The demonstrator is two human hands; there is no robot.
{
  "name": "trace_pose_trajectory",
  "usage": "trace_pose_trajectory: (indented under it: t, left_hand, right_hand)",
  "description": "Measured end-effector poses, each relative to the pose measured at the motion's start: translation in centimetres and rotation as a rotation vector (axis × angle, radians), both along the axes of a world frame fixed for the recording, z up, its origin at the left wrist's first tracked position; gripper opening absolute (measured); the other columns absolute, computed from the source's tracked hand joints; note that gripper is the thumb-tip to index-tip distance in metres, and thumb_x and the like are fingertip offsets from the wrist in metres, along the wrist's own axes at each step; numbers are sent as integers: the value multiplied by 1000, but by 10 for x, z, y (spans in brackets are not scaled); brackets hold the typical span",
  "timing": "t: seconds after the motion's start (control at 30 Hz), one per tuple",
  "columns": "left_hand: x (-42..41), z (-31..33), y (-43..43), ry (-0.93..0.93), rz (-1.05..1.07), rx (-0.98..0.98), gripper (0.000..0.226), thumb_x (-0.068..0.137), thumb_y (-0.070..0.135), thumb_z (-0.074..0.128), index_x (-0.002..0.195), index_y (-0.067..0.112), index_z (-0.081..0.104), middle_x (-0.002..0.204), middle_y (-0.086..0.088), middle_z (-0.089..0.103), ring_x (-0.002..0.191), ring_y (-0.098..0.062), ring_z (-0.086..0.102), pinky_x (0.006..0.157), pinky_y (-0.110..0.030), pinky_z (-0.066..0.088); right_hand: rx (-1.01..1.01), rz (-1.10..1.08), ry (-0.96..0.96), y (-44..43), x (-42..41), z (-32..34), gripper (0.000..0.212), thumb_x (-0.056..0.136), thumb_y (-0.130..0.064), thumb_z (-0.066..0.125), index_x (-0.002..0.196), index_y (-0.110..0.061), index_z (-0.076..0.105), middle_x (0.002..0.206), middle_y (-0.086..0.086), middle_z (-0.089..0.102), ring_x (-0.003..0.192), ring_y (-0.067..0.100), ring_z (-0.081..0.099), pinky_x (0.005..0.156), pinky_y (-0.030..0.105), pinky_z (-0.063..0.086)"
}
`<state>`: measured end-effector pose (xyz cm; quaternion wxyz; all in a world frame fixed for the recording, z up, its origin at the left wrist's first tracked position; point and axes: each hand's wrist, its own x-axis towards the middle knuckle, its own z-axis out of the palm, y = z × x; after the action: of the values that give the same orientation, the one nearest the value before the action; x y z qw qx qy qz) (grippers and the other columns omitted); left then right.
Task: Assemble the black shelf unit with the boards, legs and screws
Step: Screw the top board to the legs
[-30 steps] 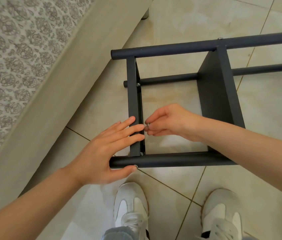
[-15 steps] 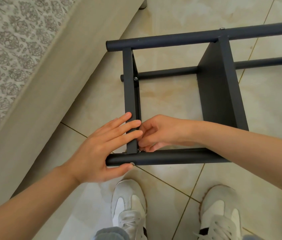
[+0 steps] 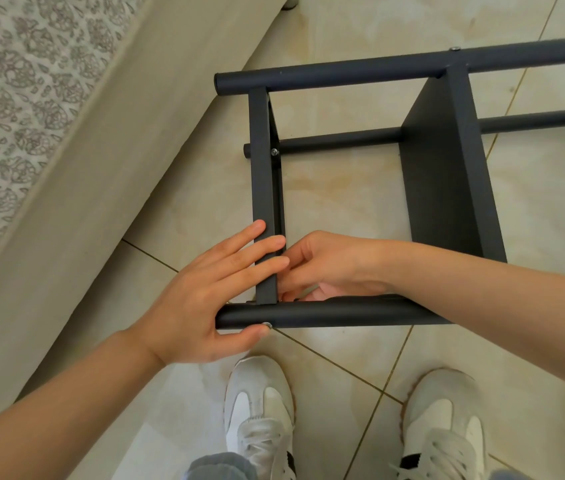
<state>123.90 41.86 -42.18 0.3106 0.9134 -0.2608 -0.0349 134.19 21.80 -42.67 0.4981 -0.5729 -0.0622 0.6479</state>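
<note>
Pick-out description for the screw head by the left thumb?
The black shelf unit lies on its side on the tiled floor; take the round leg nearest the white shoes. Near its left end a silver screw head faces the shoes, right at the left hand's thumb tip. The two other screws sit at the far legs.
</note>
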Motion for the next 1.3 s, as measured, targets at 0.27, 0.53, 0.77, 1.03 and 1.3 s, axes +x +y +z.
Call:
trace_pose_trajectory:
  t: [0.27,0.53,0.77,1.03,1.3]
  left_hand:
    - [0,0,-1,4,5,-7,65,89,39,65,145,10,47,157,-8,41,152,-30,25,120,-44,31]
    - [0,0,-1,8,6,-7,64,90,38,65,143,8,48,156,-9,42,152,-30,25,121,-42,31]
    - [0,-1,-2,4,6,-26,64,89,37,66,144,8,47,156,-10,41,152,-31,25,120,-44,31]
    - [-1,-1,-2,-3,10,-43,64,90,37,66,144,8,47,156,-9,42,152,-31,26,120,-44,32]
    - [-1,-1,-2,0,11,-40,64,90,37,65,143,7,48,156,-10,42,152,-31,26,120,-44,31]
  right_hand:
    - [-38,-14,91,2,1,-3,22,93,-6,63,112,4,69,114,24,68,94,24,66,99,40,53]
    - [-74,57,149,3,2,-3,17,95,-8,59,106,-2,70,98,15,71,89,22,66,96,39,52]
    - [-64,66,221,4,3,-2,21,97,-9,57,114,-4,67,110,16,67,101,27,62,102,45,47]
    - [-83,68,209,6,5,-2,25,95,-10,60,118,-1,66,121,22,66,101,26,63,103,44,48]
    - [-107,70,239,5,4,-1,24,96,-11,59,116,0,65,110,18,66,97,26,63,93,39,52]
